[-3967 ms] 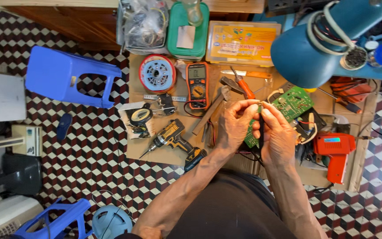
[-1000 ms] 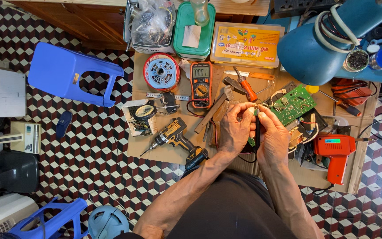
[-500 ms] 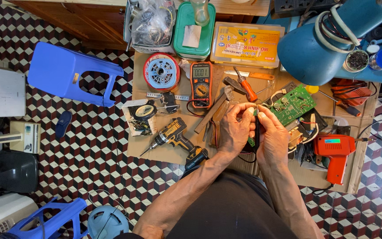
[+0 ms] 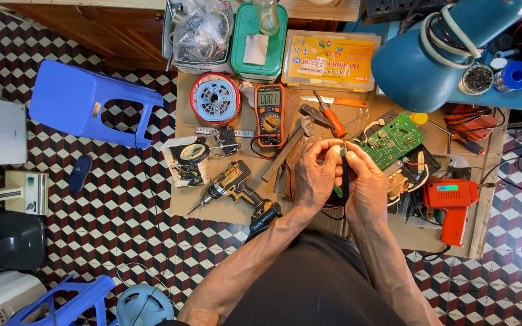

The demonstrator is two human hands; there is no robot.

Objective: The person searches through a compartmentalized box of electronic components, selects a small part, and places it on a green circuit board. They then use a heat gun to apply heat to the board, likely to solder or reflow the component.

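**Small part pinched between 2 hands over a crowded bench**

Both hands are held together above the cardboard work surface [image 4: 212, 208]. The left hand [image 4: 314, 175] and the right hand [image 4: 367, 181] are closed, fingertips meeting at a small pale part [image 4: 341, 149] that is pinched between them. A thin dark rod or lead [image 4: 345, 178] is seen running down between the palms, with a bit of green board [image 4: 337, 191] showing at its lower end; what exactly is gripped there cannot be told, since most of it is hidden by the hands.

The held piece is judged to be light, stiff and fragile: it is easily bent or dropped, and is best taken by its edges or body with fingertips, never by thin leads.

Just beside the right hand a larger green circuit board [image 4: 394, 140] lies tilted on other parts. An orange-handled screwdriver [image 4: 331, 118] and a hammer [image 4: 291, 145] are found near the left hand. A multimeter [image 4: 269, 115] and a red wire spool [image 4: 215, 99] are set further left, a cordless drill [image 4: 237, 184] below them. An orange power tool [image 4: 451, 205] lies to the right. A blue lamp [image 4: 430, 54] hangs over the bench, and a blue stool [image 4: 92, 102] stands on the tiled floor.
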